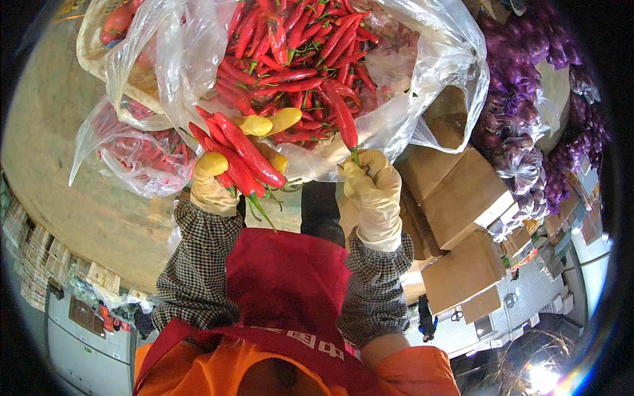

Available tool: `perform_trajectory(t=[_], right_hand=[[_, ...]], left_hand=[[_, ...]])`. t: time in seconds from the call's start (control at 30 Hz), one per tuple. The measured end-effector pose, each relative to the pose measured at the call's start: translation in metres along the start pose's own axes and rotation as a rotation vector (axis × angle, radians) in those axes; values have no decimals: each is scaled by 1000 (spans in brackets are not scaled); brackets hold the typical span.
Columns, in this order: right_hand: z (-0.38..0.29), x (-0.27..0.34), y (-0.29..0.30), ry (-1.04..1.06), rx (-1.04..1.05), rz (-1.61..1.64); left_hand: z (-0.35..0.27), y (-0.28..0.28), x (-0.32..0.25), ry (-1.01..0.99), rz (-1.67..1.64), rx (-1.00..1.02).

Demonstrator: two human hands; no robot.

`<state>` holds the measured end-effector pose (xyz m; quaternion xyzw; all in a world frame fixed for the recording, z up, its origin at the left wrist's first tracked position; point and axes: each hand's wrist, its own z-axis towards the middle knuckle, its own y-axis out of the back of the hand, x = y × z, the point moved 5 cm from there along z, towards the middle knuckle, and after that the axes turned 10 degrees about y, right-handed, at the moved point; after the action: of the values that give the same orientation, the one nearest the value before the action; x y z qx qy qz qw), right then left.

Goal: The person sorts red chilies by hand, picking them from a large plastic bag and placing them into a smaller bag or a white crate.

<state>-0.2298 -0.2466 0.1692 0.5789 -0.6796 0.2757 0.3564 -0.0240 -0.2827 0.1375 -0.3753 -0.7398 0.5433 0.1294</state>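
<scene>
A bunch of several red chili peppers (237, 151) lies in my left hand (215, 183), which wears a cream glove with yellow fingertips. Their green stems point towards me. Between the fingers of my gloved right hand (371, 183) is the stem end of a single red chili pepper (342, 116), its body reaching away over the pile. Beyond both hands, a heap of red chili peppers (292, 64) fills a large clear plastic bag (446, 64) with its mouth spread wide. The left palm is hidden under the peppers.
A smaller clear bag of red peppers (148, 158) sits at the left, below a pale crate (89, 49) with reddish produce. Open cardboard boxes (460, 198) stand at my right. Purple net sacks of onions (515, 99) are stacked farther right. A distant person (426, 319) appears at lower right.
</scene>
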Motion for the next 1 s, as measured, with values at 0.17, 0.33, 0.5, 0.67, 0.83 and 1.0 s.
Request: perform_trajectory(t=[0.17,0.33,0.5,0.67,0.83,1.0], right_hand=[[-3,20,-13,288,67,-553],[-11,40,-57,660,469,-926],[-10,34,-68,596,486,-999],[-5,27,-73,561,372,-1093],[13,2,-54,300,332,-1189],[91,5,-110,197,223,-825]], left_hand=[[0,-13,0,96,-45,-117],[1,-16,11,4,23,3],[-16,-8,2,14,125,-96],[-21,-3,-9,-73,177,-158],[-40,13,-32,-236,-65,-174],[-44,14,-32,-168,-19,-98]])
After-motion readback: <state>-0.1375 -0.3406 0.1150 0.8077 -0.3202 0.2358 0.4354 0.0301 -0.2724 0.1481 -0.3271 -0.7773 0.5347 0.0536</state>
